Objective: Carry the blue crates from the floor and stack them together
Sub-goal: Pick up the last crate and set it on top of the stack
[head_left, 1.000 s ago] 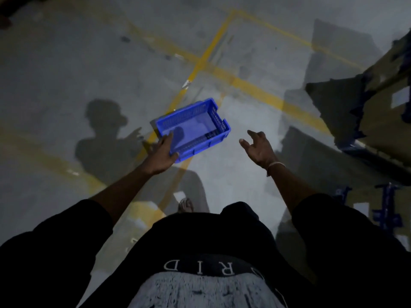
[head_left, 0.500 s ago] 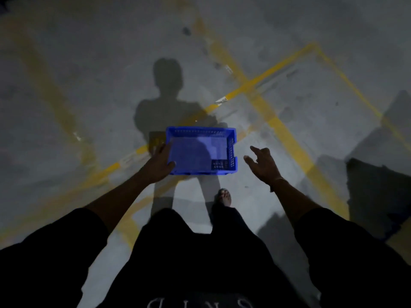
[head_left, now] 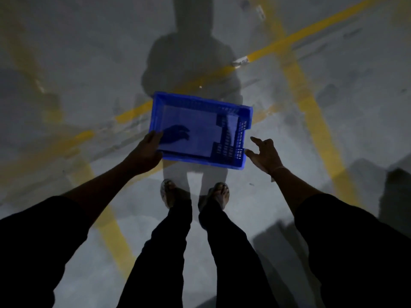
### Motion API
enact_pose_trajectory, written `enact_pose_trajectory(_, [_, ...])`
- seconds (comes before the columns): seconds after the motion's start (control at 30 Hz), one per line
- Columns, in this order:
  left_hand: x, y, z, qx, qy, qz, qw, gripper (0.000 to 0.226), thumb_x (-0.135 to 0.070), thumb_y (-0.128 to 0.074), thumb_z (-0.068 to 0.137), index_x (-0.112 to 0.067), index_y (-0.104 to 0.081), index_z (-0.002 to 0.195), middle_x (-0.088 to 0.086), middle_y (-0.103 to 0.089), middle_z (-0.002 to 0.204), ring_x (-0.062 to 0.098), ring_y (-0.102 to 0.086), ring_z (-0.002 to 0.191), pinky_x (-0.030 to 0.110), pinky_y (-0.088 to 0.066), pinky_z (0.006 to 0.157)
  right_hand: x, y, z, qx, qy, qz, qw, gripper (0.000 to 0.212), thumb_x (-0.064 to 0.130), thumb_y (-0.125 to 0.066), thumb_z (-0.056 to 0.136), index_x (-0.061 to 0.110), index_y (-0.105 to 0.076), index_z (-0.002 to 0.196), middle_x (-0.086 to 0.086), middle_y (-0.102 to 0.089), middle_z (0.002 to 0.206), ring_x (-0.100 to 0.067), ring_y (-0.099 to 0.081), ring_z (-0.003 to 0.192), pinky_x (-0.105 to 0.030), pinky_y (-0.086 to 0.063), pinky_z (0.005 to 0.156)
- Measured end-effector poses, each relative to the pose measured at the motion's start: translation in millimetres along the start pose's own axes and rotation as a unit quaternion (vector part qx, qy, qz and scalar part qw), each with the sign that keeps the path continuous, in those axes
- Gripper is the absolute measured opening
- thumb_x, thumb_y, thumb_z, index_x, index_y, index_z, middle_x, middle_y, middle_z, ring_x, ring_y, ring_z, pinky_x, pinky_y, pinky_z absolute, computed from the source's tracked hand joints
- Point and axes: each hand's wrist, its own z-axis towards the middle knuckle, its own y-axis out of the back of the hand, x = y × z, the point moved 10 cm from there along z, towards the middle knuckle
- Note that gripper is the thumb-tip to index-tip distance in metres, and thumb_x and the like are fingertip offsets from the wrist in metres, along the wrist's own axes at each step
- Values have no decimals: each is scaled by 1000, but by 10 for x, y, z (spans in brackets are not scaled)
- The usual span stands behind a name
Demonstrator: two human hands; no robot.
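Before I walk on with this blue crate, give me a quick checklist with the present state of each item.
1. Left hand grips the blue crate at its near left corner: ok.
2. Right hand supports the crate: not ok; its fingers are spread beside the right end, and contact cannot be confirmed.
3. Crate held level: roughly ok, one-handed.
4. Crate empty: ok, only shadows show inside.
5. Footing: ok; both feet stand on bare concrete floor with yellow lines.
6. Stack location in sight: cannot tell; no other crates show in this view.
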Motion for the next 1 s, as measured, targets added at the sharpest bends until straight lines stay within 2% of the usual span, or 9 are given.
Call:
enact_pose_trajectory(0.13, [548, -254, 862, -36, 51, 44, 997, 82, -46, -47, 94, -13, -14, 161, 20, -8, 167, 36, -4, 155, 47, -19, 123, -393, -598, 921, 20, -20, -17, 999, 71, 50, -64, 91, 27, -35, 152, -16, -36, 133, -36, -55, 108, -43, -47, 97])
enact_pose_trajectory(0.23, [1060, -455, 1391, -73, 101, 56, 991, 82, -37, -61, 96, -20, -16, 162, 22, 4, 167, 45, -3, 153, 54, -22, 120, -614, -1008, 1509, 28, -32, -33, 999, 72, 48, -64, 90, 27, -35, 152, -17, -36, 131, -40, -56, 107, -44, -47, 99])
enact_pose_trajectory(0.37, [1608, -703, 1913, -93, 138, 68, 984, 81, -36, -62, 97, -27, -15, 162, 21, 12, 167, 51, 2, 151, 61, -21, 117, -811, -1385, 2083, 19, -44, -47, 998, 68, 37, -67, 91, 22, -38, 151, -21, -35, 134, -46, -56, 108, -46, -45, 101])
enact_pose_trajectory(0.47, [1771, -865, 2229, -90, 113, 61, 988, 76, -26, -59, 100, -17, -15, 162, 21, -3, 168, 50, -2, 151, 60, -23, 119, -927, -1521, 2395, -2, -55, -57, 997, 66, 23, -69, 89, 19, -41, 149, -24, -35, 137, -47, -54, 113, -44, -44, 102])
enact_pose_trajectory(0.53, [1857, -924, 2370, -106, 105, 52, 987, 73, -21, -59, 99, -11, -21, 160, 28, -17, 162, 55, -24, 143, 62, -34, 111, -988, -1564, 2538, -16, -73, -65, 995, 67, 14, -67, 86, 20, -43, 148, -22, -36, 141, -47, -54, 115, -46, -45, 100])
enact_pose_trajectory(0.6, [1917, -933, 2397, -138, 128, 55, 981, 71, -18, -60, 97, -13, -26, 158, 30, -25, 154, 61, -42, 124, 64, -41, 102, -1049, -1524, 2591, -53, -97, -71, 991, 64, 11, -65, 84, 24, -49, 144, -17, -44, 139, -43, -55, 117, -46, -47, 97])
enact_pose_trajectory(0.7, [1904, -904, 2357, -165, 141, 74, 973, 67, -10, -57, 95, -15, -31, 157, 30, -32, 146, 59, -40, 119, 66, -38, 99, -1066, -1444, 2581, -88, -113, -90, 986, 63, 12, -67, 81, 28, -54, 140, -14, -56, 132, -39, -57, 117, -44, -49, 93])
enact_pose_trajectory(0.8, [1898, -861, 2275, -170, 121, 62, 976, 67, -5, -56, 93, -13, -36, 155, 31, -37, 141, 57, -43, 114, 64, -38, 98, -1008, -1372, 2486, -89, -120, -100, 984, 63, 12, -68, 80, 30, -55, 138, -13, -58, 129, -36, -59, 116, -42, -50, 92])
enact_pose_trajectory(1.0, [1645, -462, 1714, -179, 113, 52, 976, 65, -12, -55, 91, -13, -40, 153, 29, -40, 136, 55, -47, 114, 64, -46, 91, -669, -948, 1987, -97, -107, -114, 983, 56, 15, -65, 82, 27, -57, 136, -15, -58, 127, -39, -59, 114, -43, -50, 91])
